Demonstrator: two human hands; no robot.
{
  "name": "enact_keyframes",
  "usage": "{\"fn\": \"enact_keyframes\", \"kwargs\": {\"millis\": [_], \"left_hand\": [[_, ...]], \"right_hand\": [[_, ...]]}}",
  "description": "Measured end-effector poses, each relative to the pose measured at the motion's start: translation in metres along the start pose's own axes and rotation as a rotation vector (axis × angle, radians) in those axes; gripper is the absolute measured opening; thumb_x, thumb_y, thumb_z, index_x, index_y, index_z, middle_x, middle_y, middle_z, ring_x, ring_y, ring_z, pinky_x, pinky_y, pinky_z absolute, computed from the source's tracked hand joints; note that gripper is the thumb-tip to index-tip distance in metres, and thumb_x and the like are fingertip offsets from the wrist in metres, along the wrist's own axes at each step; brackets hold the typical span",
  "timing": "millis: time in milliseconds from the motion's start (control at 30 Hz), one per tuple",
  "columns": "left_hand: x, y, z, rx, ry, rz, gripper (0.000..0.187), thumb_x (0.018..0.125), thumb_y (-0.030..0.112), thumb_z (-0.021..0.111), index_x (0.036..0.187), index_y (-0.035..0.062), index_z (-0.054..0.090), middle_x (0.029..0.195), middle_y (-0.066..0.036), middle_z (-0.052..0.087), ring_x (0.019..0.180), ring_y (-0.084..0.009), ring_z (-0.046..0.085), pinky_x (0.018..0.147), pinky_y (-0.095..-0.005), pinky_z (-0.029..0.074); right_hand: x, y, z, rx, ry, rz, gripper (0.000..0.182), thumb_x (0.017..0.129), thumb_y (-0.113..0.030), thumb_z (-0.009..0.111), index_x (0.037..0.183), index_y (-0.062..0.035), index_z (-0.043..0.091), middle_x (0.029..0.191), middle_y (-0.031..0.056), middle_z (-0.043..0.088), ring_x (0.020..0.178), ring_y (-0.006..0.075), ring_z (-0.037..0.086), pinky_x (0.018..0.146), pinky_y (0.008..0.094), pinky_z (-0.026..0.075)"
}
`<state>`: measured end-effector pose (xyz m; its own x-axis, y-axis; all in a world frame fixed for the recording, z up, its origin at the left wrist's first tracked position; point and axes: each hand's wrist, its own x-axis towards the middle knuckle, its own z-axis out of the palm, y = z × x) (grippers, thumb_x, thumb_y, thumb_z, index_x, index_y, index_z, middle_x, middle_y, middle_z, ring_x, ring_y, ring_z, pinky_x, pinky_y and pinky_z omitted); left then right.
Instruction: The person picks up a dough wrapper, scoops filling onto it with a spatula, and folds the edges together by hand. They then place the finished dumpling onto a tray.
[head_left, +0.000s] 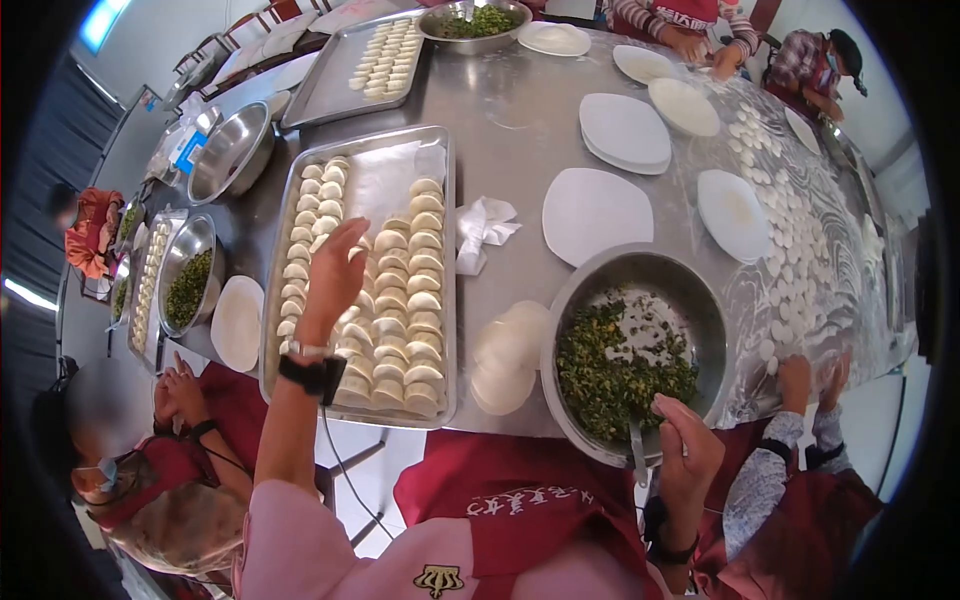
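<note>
My left hand (335, 275) is over a metal tray (447, 150) of dumplings (390, 305) laid in rows, its fingers stretched and slightly bent. I see nothing held in it, though its underside is hidden. At the right, my right hand (690, 440) is by the near rim of a steel bowl (706, 300) of chopped green filling (610, 375). Its fingers are loosely curved, with no object visible in them. A spoon (637, 450) leans over the rim just left of this hand. Round dough wrappers (505, 360) lie between tray and bowl.
White plates (597, 215) stand beyond the bowl. A crumpled cloth (487, 232) touches the tray's right side. Many small dough pieces (790, 240) lie on the floured right side. Co-workers sit close on both sides, one's hands (180, 392) at the left. A cable (345, 465) hangs from my left wrist.
</note>
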<state>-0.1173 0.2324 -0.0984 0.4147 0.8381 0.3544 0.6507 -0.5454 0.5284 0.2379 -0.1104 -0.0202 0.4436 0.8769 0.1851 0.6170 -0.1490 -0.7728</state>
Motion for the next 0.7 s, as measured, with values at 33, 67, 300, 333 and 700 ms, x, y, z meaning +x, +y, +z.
{"fn": "enact_keyframes", "kwargs": {"millis": [33,67,300,333,700], "left_hand": [[-0.008,0.022,-0.006,-0.044,0.026,0.011,0.04,0.082,-0.006,0.063,0.121,0.0008,0.064,0.125,-0.02,0.064,0.119,-0.0358,0.06,0.103,-0.0384,0.047],[-0.019,0.057,-0.012,-0.128,0.024,-0.023,0.042,0.08,-0.009,0.065,0.121,0.0009,0.065,0.123,-0.019,0.066,0.117,-0.0331,0.062,0.102,-0.0374,0.047],[-0.101,0.167,0.053,-0.317,-0.266,-0.019,0.046,0.083,-0.005,0.061,0.128,0.0024,0.059,0.132,-0.018,0.06,0.123,-0.0359,0.057,0.104,-0.0402,0.046],[-0.105,0.17,0.069,-0.296,-0.288,-0.005,0.047,0.083,-0.005,0.059,0.129,0.0024,0.058,0.135,-0.019,0.058,0.124,-0.0374,0.055,0.103,-0.041,0.047],[-0.078,0.162,0.107,0.097,-0.344,0.116,0.031,0.079,-0.003,0.06,0.109,0.0039,0.062,0.104,-0.016,0.057,0.102,-0.0379,0.056,0.087,-0.0453,0.049]], "right_hand": [[-0.002,0.001,0.001,-0.019,-0.01,-0.01,0.022,0.085,0.003,0.06,0.105,0.0013,0.07,0.106,0.0183,0.072,0.1,0.0331,0.07,0.09,0.0381,0.054],[-0.005,0.002,0.001,-0.037,-0.027,-0.029,0.023,0.085,0.003,0.06,0.106,0.0005,0.07,0.106,0.0178,0.072,0.1,0.0331,0.07,0.089,0.0382,0.054],[-0.016,0.012,0.002,-0.163,-0.154,-0.205,0.03,0.08,0.004,0.057,0.106,-0.0035,0.071,0.106,0.016,0.072,0.1,0.0343,0.069,0.089,0.0415,0.055],[-0.018,0.014,-0.001,-0.163,-0.178,-0.23,0.03,0.08,0.003,0.057,0.105,-0.0038,0.071,0.107,0.0159,0.072,0.101,0.0343,0.069,0.09,0.0414,0.054],[-0.049,0.034,-0.022,-0.204,-0.282,-0.317,0.034,0.074,0.003,0.062,0.106,-0.0077,0.071,0.111,0.0132,0.071,0.108,0.0336,0.066,0.095,0.0432,0.052]]}}
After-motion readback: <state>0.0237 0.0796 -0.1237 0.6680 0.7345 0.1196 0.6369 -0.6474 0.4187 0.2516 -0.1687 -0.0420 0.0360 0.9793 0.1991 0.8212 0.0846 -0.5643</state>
